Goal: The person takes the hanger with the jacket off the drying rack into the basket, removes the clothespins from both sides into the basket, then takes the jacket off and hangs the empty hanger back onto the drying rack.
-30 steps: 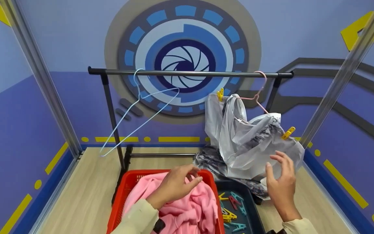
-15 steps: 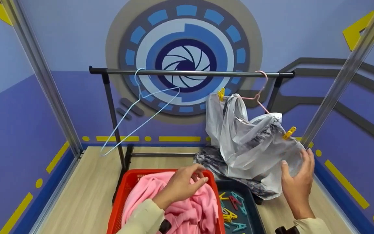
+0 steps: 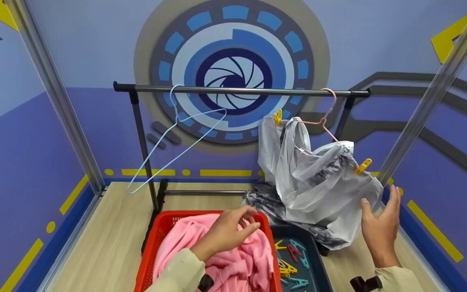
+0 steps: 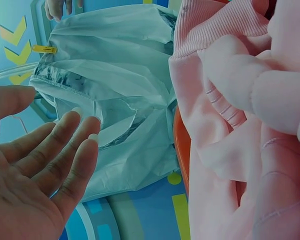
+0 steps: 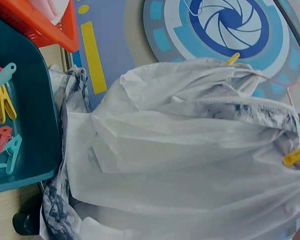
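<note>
A thin whitish-grey garment point(image 3: 318, 202) with dark mottled patches hangs from a pink hanger point(image 3: 326, 117). One yellow clothespin point(image 3: 278, 117) grips its left side and another yellow clothespin point(image 3: 363, 166) its right. My right hand point(image 3: 382, 231) is beside the garment's right edge, fingers spread and holding nothing; I cannot tell whether they touch the cloth. Only bits of that hand show at the right border of the right wrist view. My left hand point(image 3: 227, 231), fingers loosely bent and holding nothing, hovers over pink ribbed-edged clothing point(image 4: 230, 100) in a red basket point(image 3: 152, 243).
A black rack rail point(image 3: 237, 91) carries both hangers; a bare light-blue hanger point(image 3: 164, 138) hangs at its left. Right of the basket, a dark tray point(image 3: 316, 263) holds several yellow, teal and red clothespins. Metal posts point(image 3: 428, 97) and printed walls flank the wooden surface point(image 3: 103, 235).
My right hand has moved rightward from in front of the garment to its right edge. The left hand has shifted slightly right, then stayed over the basket. The garment hangs much as before.
</note>
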Available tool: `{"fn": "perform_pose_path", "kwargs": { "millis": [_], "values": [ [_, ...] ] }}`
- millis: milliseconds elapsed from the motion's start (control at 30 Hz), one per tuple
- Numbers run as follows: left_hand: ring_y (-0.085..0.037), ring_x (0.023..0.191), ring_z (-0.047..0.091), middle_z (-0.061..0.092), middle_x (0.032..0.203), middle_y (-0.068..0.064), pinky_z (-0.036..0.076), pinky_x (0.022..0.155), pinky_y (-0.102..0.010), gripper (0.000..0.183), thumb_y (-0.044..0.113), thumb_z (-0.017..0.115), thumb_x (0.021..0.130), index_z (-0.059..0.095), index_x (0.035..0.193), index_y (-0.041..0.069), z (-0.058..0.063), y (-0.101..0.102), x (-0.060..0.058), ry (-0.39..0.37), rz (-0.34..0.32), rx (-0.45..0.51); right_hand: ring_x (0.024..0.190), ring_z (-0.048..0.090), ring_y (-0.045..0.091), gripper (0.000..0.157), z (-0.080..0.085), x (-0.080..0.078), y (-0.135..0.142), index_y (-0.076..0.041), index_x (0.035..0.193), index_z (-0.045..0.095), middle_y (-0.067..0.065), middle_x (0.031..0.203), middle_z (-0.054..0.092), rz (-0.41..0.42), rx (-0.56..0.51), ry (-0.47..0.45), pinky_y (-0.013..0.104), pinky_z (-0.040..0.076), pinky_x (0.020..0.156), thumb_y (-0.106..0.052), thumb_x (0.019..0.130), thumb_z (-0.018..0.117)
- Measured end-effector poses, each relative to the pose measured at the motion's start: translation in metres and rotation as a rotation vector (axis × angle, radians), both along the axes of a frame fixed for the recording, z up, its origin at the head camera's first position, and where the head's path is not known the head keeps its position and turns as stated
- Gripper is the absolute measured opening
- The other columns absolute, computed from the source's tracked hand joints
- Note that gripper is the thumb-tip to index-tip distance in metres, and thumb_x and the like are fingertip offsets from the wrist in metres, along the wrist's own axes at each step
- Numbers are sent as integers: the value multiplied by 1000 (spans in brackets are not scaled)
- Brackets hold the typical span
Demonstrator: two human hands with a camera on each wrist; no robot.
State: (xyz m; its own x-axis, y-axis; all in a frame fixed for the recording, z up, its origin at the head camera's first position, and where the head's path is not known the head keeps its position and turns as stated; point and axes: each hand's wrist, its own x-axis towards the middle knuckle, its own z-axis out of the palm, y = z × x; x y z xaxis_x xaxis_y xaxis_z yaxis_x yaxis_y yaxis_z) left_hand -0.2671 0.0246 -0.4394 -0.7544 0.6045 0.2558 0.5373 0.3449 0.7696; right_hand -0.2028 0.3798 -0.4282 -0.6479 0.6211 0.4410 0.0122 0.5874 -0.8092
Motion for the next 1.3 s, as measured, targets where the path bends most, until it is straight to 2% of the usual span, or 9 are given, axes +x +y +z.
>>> {"fn": "perform_pose_path", "kwargs": {
  "millis": [167,300,500,667,867,1100,1300],
  "values": [
    [-4,80,60,64,91,9,49,68,-19,25,31,61,92,61,114,18,-1,0,0,-17,-4,0,144,16,30,74,1,-1,3,-25,153,7,3,159,12,12,-48,-69,54,13,114,-30,95,52],
    [-4,80,60,64,91,9,49,69,-19,26,31,61,92,61,114,18,0,1,1,-19,-9,1,143,20,29,72,2,-1,4,-24,153,10,4,158,19,20,-57,-75,52,16,114,-30,95,52],
    [-5,80,60,64,91,8,50,69,-19,25,32,61,92,61,112,17,-1,2,1,-17,-16,9,138,29,34,67,0,-1,-1,-20,152,18,14,152,31,47,-46,-71,54,23,110,-30,95,52],
    [-5,80,60,64,91,8,49,68,-19,24,33,61,92,61,110,18,-1,3,2,-15,-10,11,130,38,40,60,-5,2,-14,-16,149,28,18,147,38,73,-15,-42,57,31,103,-27,96,53],
    [-4,80,60,64,91,9,49,69,-19,26,34,61,91,61,112,18,0,5,2,-33,-11,21,129,40,42,57,-6,8,-34,-14,147,33,19,146,39,124,-9,-28,58,33,102,-26,95,54],
    [-4,80,60,65,92,9,50,70,-19,24,34,60,92,62,111,19,1,7,3,-28,-28,17,125,46,35,54,-7,14,-55,-12,144,38,21,135,51,123,15,-18,53,36,100,-26,95,56],
    [-6,81,60,64,92,9,49,70,-20,21,34,60,92,61,109,21,3,9,4,-33,-31,17,124,49,31,54,-6,20,-73,-16,145,37,17,136,51,151,37,-38,52,39,97,-27,95,56]
  ]
}}
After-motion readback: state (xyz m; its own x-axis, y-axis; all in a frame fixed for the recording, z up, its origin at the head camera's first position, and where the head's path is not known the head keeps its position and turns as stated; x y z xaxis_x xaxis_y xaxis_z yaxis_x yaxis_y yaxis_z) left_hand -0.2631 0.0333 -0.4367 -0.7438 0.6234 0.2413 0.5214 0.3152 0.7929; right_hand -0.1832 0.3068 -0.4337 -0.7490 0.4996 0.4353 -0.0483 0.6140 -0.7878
